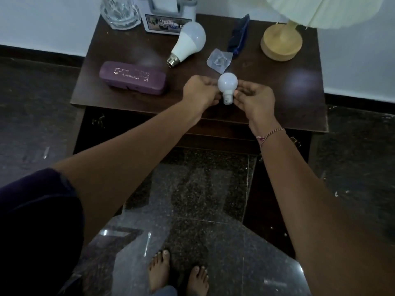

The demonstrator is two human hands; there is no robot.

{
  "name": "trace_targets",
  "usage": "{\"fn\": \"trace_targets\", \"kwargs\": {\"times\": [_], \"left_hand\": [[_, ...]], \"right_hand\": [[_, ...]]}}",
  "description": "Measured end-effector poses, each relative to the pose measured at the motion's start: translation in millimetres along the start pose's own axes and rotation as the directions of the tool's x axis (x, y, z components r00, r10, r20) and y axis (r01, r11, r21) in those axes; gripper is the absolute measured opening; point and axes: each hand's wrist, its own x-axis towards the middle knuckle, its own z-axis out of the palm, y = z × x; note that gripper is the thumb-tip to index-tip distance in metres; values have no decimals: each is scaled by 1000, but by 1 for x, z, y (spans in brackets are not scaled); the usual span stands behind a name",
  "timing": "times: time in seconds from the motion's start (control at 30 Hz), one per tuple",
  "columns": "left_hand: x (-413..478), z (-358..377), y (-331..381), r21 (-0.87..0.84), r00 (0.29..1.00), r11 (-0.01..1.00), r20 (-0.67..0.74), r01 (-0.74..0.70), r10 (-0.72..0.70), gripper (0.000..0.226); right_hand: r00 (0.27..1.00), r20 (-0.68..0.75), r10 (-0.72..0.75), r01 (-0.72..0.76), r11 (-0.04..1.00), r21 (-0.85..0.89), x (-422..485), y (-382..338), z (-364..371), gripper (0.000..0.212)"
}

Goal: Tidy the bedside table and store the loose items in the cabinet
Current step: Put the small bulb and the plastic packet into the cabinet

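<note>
A small white bulb [227,83] is held just above the dark wooden bedside table [277,103], near its front edge. My left hand [199,91] grips it from the left and my right hand [254,99] pinches its metal base from the right. A larger white bulb [189,42] lies on its side further back. A purple spectacle case [132,77] rests at the left of the tabletop. A small clear plastic packet [219,60] and a dark blue pouch [239,37] lie behind my hands.
A lamp with a round wooden base [281,42] and pale shade [324,9] stands at the back right. A glass mug [119,11] and a white appliance [168,20] stand at the back left. The cabinet front [106,129] below looks dark. Polished stone floor [203,210] surrounds my bare feet.
</note>
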Motion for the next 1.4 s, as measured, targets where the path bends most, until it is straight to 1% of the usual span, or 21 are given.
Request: {"fn": "trace_targets", "kwargs": {"times": [0.07,0.13,0.2,0.27,0.33,0.4,0.5,0.57,0.63,0.7,0.77,0.87,1.0,1.07,1.13,1.2,1.27,1.4], "left_hand": [[-13,-2,-4,10,1000,1000,-15,-19,19,19],[-25,-3,-11,-19,999,1000,-48,-1,0,19],[-35,-2,-20,-157,995,986,-79,56,-69,25],[-47,-2,-30,-264,986,956,-71,124,-148,28],[-56,-4,-42,-311,975,932,-57,185,-213,30],[-62,-8,-58,-327,968,920,-52,216,-246,31],[-63,-13,-94,-383,968,900,-47,209,-245,25],[-58,-15,-121,-443,973,877,-40,186,-227,22],[-45,-17,-144,-470,976,869,-64,155,-208,20],[-26,-19,-158,-459,983,881,-78,112,-165,19],[-3,-22,-168,-415,991,908,-80,62,-104,20],[30,-30,-180,-348,996,937,-85,-3,-29,29],[69,-31,-189,-282,994,959,-108,-19,-12,33],[85,-29,-192,-290,995,957,-97,-23,-6,33],[96,-28,-190,-310,997,950,-72,-37,15,33],[103,-30,-187,-311,998,948,-49,-59,46,35],[104,-31,-183,-302,998,951,-34,-68,60,34],[102,-30,-183,-309,999,950,-39,-39,29,35]], "right_hand": [[1000,-7,-3,4,1000,14,-8,2,-3,34],[1000,-17,-3,3,1000,6,-23,10,-2,34],[999,-2,-36,36,999,-25,-41,21,0,33],[998,10,-65,65,996,-55,-58,32,-1,33],[995,48,-83,85,995,-47,-71,46,-3,37],[986,100,-132,135,990,-32,-82,64,-4,41],[969,153,-196,208,976,-61,-85,95,1,42],[966,170,-192,208,975,-78,-81,116,10,42],[968,177,-177,190,980,-57,-70,135,21,41],[966,158,-203,214,975,-57,-56,151,32,40],[952,142,-272,288,952,-106,-37,163,41,39],[926,141,-349,369,916,-157,-6,175,55,37],[889,170,-426,457,853,-253,31,185,67,36],[861,165,-481,508,802,-313,47,187,70,34],[847,142,-512,527,776,-346,60,183,68,34],[844,159,-511,533,771,-348,67,180,68,32],[855,162,-493,518,791,-326,68,182,68,32],[871,152,-467,491,836,-246,72,191,75,40]]}}
